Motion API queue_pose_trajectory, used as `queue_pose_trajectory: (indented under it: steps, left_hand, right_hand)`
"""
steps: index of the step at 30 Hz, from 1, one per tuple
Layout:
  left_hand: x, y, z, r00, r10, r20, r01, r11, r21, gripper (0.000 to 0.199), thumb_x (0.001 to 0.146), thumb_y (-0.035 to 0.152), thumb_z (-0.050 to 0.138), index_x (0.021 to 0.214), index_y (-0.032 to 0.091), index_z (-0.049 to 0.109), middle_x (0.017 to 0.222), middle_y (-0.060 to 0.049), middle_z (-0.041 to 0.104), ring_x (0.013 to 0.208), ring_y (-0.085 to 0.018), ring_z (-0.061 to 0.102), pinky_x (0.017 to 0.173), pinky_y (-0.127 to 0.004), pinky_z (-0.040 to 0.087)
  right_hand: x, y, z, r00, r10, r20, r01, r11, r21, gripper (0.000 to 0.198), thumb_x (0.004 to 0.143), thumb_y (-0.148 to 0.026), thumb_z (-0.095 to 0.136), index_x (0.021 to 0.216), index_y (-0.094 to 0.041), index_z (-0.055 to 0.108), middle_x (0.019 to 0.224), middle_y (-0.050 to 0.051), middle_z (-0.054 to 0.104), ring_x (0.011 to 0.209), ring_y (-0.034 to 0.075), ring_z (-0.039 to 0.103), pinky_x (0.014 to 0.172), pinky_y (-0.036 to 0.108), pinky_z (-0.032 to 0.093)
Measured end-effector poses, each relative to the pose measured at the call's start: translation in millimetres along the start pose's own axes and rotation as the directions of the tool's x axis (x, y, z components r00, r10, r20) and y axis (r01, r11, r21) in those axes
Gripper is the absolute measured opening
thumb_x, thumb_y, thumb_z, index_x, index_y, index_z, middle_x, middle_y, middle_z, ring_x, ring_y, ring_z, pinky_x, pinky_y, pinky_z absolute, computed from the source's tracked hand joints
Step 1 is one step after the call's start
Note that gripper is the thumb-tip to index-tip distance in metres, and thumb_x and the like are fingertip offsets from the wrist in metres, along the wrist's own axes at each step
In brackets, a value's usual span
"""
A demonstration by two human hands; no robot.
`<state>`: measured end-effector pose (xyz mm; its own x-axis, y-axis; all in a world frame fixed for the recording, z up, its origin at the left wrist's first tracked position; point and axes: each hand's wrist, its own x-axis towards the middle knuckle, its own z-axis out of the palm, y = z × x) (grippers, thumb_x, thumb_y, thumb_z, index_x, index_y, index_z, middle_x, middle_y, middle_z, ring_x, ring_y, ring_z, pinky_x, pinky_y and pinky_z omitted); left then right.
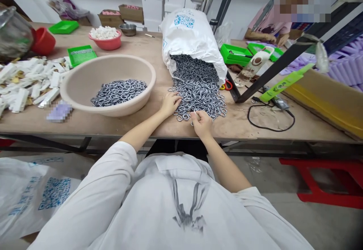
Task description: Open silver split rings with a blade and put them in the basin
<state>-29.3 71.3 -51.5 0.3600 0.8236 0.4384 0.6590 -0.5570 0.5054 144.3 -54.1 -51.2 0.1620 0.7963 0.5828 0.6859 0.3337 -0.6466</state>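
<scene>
Metal rings (198,87): left hand (170,104) flat, fingers spread on pile; right hand (202,123) pinching 1.

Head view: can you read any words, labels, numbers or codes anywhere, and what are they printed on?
No text can be read.
White sack spilling metal rings: blue QR-style code and print, too small to read.
White bag on the floor: blue QR-style code with lines of print, blurred.
Green strip: dark print, illegible.
Purple card: blurred out.
Bottle: brown label, no legible words.
</scene>
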Motion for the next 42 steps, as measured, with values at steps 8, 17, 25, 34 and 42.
queue_pose_trajectory:
  steps: [8,17,25,34,42]
  left_hand:
    - [1,3,-7,0.989,-0.019,-0.150,-0.001,0.991,-0.131,0.027,0.093,0.027,0.055,0.105,0.016,0.076,0.103,-0.012,0.074,0.101,-0.026,0.062,0.096,-0.041,0.044]
    - [-31,55,-29,0.984,-0.133,0.117,0.177,0.742,-0.647,0.021,0.080,0.035,0.065,0.083,0.015,0.069,0.071,-0.002,0.068,0.062,-0.014,0.055,0.063,-0.027,0.044]
    - [-78,86,-38,0.962,-0.147,0.231,0.270,0.657,-0.704,0.026,0.082,0.041,0.063,0.076,0.016,0.063,0.071,0.000,0.063,0.068,-0.013,0.054,0.067,-0.025,0.043]
    - [-99,100,-41,0.941,-0.085,0.326,0.313,0.582,-0.750,0.048,0.088,0.065,0.055,0.079,0.018,0.057,0.069,0.001,0.053,0.065,-0.012,0.047,0.064,-0.025,0.039]
    - [-100,103,-38,0.918,-0.115,0.379,0.375,0.560,-0.738,0.049,0.091,0.065,0.051,0.077,0.018,0.055,0.068,0.001,0.049,0.061,-0.012,0.040,0.058,-0.026,0.034]
  right_hand:
    - [1,1,1,1.000,0.013,0.010,-0.013,0.998,-0.059,0.039,0.095,-0.054,0.050,0.078,-0.022,0.065,0.077,0.004,0.067,0.077,0.020,0.062,0.073,0.032,0.045]
    - [-3,4,3,0.993,-0.114,-0.003,0.114,0.993,0.002,0.053,0.090,-0.061,0.060,0.126,-0.022,0.062,0.111,0.008,0.073,0.090,0.021,0.068,0.082,0.034,0.054]
    - [-7,0,-3,0.925,-0.369,0.090,0.354,0.923,0.152,0.037,0.096,-0.049,0.056,0.122,-0.024,0.066,0.105,0.009,0.074,0.092,0.021,0.069,0.083,0.034,0.055]
    - [-13,4,-8,0.901,-0.403,0.163,0.373,0.909,0.188,0.049,0.091,-0.061,0.057,0.116,-0.022,0.071,0.083,0.007,0.070,0.072,0.019,0.063,0.070,0.032,0.052]
    - [-14,-5,-16,0.909,-0.415,0.043,0.378,0.864,0.331,0.043,0.093,-0.056,0.057,0.111,-0.021,0.075,0.077,0.005,0.070,0.062,0.016,0.058,0.059,0.029,0.049]
